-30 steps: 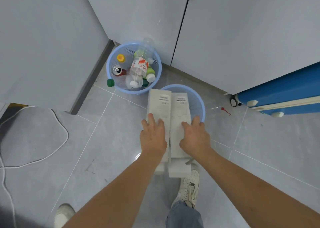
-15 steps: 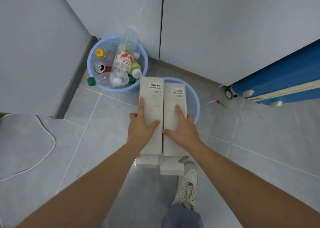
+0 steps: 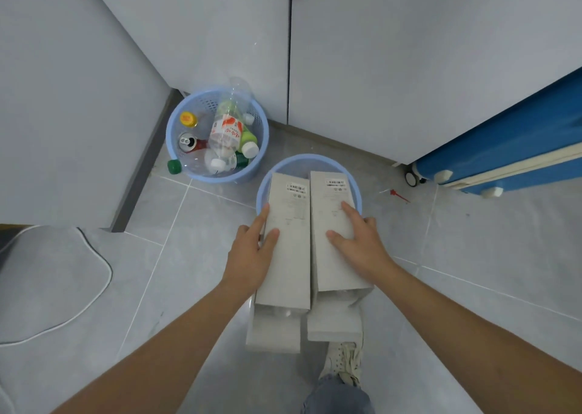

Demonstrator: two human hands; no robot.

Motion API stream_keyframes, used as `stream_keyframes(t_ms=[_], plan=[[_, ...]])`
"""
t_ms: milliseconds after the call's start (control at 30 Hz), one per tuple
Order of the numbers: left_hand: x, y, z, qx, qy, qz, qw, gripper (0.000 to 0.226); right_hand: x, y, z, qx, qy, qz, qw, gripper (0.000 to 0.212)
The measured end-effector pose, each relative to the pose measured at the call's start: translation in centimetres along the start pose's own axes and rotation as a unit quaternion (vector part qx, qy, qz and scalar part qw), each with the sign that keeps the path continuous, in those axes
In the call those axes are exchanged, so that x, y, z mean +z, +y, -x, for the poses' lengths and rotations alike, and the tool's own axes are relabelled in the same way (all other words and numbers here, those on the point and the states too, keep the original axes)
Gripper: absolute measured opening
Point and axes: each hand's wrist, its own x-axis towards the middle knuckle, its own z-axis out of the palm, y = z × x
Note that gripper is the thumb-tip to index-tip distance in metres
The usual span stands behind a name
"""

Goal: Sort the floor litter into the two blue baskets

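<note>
Grey tiled floor, corner of pale cabinet panels, blue case on the right. Far basket already full of bottles plus a can. Near basket takes cardboard: two long grey boxes side by side, far ends inside its rim, near ends sticking out toward the person. Left hand flat on the left box, thumb on top, fingers along its outer edge; right hand spread flat on the right box. Step looks like seating the boxes. Next move probably needs tilting them upright and pushing down; basket is light and may tip or slide. Red scrap left on the floor by the case.
</note>
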Motion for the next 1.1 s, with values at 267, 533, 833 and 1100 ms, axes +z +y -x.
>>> stream_keyframes(t_ms=[267,533,833,1100], plan=[[0.8,2.5,-3.9,-0.066,-0.031,-0.091,0.993,0.055,-1.2,-0.7,-2.0,0.037,-0.050,0.052,0.997,0.070],[3.6,2.9,-7.4,-0.057,-0.057,-0.270,0.960,0.050,0.3,-1.2,-5.8,0.029,-0.106,0.245,0.963,0.069],[4.6,4.0,-9.6,-0.061,-0.060,-0.326,0.941,0.036,0.0,-2.7,-8.6,0.071,-0.140,0.271,0.950,0.071],[0.1,5.6,-9.4,-0.018,-0.049,-0.264,0.963,0.057,-1.7,-2.6,-6.8,0.004,-0.022,0.215,0.976,0.067]])
